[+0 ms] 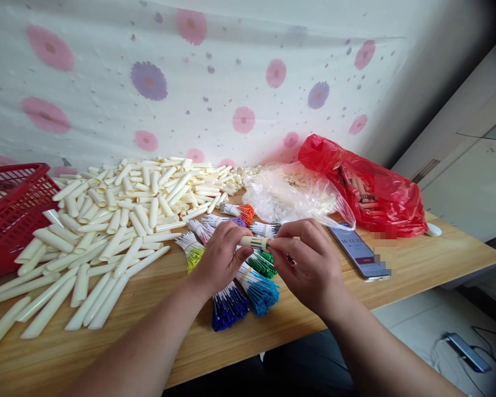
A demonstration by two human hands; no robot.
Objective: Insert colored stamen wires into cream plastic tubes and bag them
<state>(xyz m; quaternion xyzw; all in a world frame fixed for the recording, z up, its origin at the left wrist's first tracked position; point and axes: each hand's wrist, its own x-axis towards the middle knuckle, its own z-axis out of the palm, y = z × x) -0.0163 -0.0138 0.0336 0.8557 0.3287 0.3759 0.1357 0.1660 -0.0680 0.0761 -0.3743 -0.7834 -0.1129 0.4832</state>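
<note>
Pen barrel, cream, slotted, approx. level above ink-refill bundles (colour-grouped, prob. for telling apart) on wood table, L hand pinched round one end, R hand w/ fingertips closed on other, prob. for steadiness.

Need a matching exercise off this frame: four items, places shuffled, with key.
Items
1. Striped tube
2. Red basket
3. Phone
4. Clear bag

Places
A. Flat on the table, right of the hands
B. Between the cream tube pile and the red bag
C. In the left hand, right hand at its end
D. Far left of the picture

Pairs: 1-C, 2-D, 3-A, 4-B
</note>
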